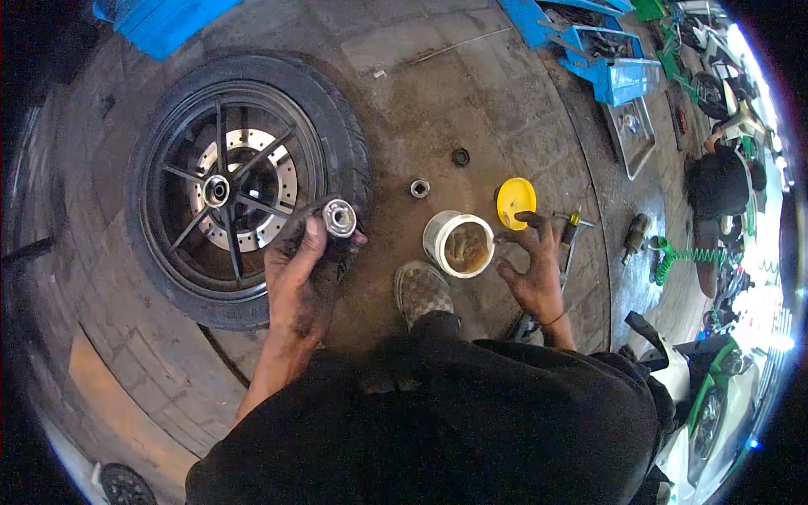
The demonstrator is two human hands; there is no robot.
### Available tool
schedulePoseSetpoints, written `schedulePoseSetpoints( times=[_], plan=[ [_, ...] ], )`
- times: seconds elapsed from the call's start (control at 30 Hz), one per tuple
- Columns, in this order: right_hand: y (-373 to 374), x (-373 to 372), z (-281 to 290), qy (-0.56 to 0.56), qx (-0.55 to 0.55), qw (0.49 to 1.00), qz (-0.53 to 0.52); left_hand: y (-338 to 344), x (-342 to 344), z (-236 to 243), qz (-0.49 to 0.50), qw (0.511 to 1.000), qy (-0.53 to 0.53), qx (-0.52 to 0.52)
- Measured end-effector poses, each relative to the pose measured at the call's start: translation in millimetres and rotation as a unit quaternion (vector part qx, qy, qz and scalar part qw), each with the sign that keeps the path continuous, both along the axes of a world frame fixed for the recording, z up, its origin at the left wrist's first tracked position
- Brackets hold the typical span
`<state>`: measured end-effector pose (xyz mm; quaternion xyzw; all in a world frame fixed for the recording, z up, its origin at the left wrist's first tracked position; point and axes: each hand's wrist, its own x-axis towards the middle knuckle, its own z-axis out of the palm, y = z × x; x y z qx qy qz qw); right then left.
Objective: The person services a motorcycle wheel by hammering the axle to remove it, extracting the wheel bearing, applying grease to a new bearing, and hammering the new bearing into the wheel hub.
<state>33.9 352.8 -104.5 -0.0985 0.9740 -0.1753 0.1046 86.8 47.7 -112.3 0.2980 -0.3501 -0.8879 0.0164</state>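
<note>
A shiny ball bearing [339, 218] is gripped in my left hand [300, 282], its face turned up, with the thumb along its side. My grease-blackened left fingers curl behind it, partly hidden, over the near right part of a motorcycle wheel [220, 290]. The wheel lies flat with a perforated brake disc [268, 150] around its hub. My right hand [539, 278] is empty, thumb and fingers curved apart, just right of a white tub [432, 240] of brownish grease [468, 249]. Beyond that hand lies a round yellow lid [515, 203].
A silver ring part [419, 188] and a black ring [460, 156] lie on the paved floor. Right of the lid is a T-handled tool [575, 220]. Blue racks [627, 80] stand at the far right, beside a metal tray [633, 139]. Another person [720, 181] crouches farther right.
</note>
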Motion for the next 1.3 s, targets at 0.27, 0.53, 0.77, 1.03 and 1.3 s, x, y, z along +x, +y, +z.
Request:
schedulePoseSetpoints(
  times=[0.27,0.53,0.77,1.03,1.3],
  plan=[
    [-16.5,-40.8,49.1,-0.18,-0.357,0.915,0.048,-0.3,4.4,11.0,-0.046,0.999,-0.004,-0.018],
    [-102.5,-38.0,50.4,-0.326,-0.596,0.73,0.073,10.8,4.1,21.1,-0.136,0.974,0.104,0.147],
    [-113.9,-36.4,43.3,-0.256,-0.534,0.794,0.136,7.0,7.0,17.5,-0.16,0.972,0.13,0.117],
    [-122.8,-34.7,54.4,-0.028,-0.279,0.92,0.273,8.5,6.9,25.6,-0.084,0.988,0.053,0.117],
    [-125.8,-34.8,50.9,0.191,-0.107,0.924,0.315,1.1,9.0,24.1,-0.07,0.98,0.076,0.171]
  ],
)
